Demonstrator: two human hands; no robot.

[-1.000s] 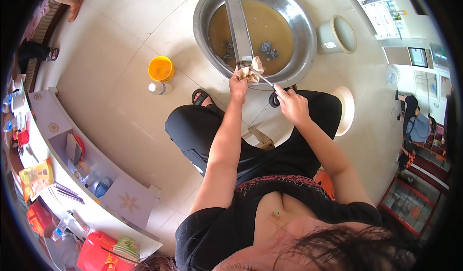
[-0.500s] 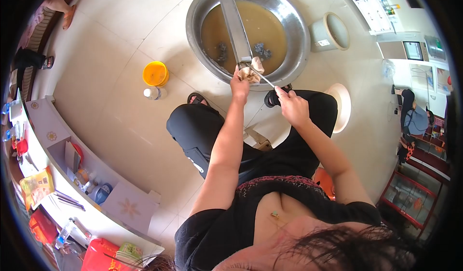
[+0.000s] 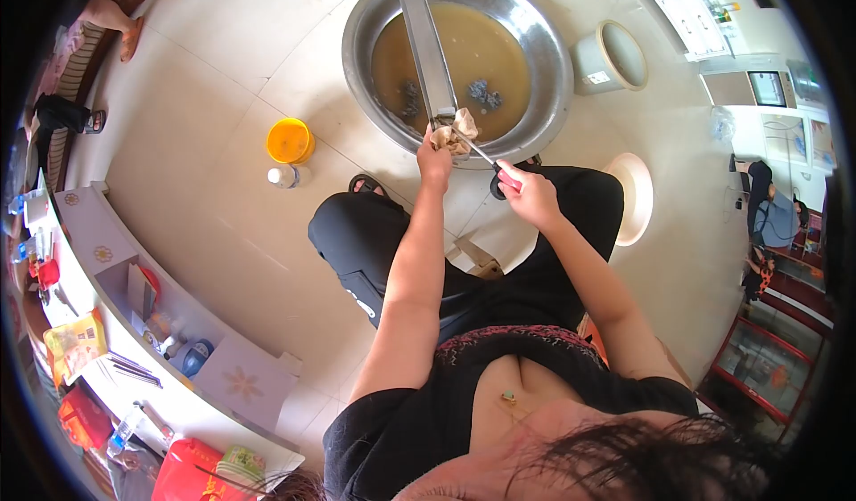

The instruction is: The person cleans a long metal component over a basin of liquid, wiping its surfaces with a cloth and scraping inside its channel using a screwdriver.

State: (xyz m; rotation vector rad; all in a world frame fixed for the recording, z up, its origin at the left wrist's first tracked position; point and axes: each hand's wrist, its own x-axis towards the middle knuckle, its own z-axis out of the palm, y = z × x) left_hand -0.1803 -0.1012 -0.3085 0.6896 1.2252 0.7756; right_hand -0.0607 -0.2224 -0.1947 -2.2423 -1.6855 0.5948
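A long grey metal channel (image 3: 423, 42) lies across the large metal basin (image 3: 555, 82), which holds brownish water and dark clumps (image 3: 482, 95). At the channel's near end is a crumpled beige cloth (image 3: 457, 134). My left hand (image 3: 434, 162) is closed on the cloth at that end. My right hand (image 3: 530, 194) is wrapped round the handle of a thin metal-shafted tool (image 3: 479, 151), whose far end reaches the cloth; its tip is hidden there.
A yellow bucket (image 3: 290, 141) and a white bottle (image 3: 285, 176) stand left of the basin. A pale bin (image 3: 610, 57) stands right, with a pinkish basin (image 3: 635, 200) by my right knee. A curved counter (image 3: 241, 385) runs along the left. Another person's feet (image 3: 131, 39) show upper left.
My right hand has drawn slightly back toward my body, showing more of the tool's handle. The cloth has shifted slightly left with my left hand.
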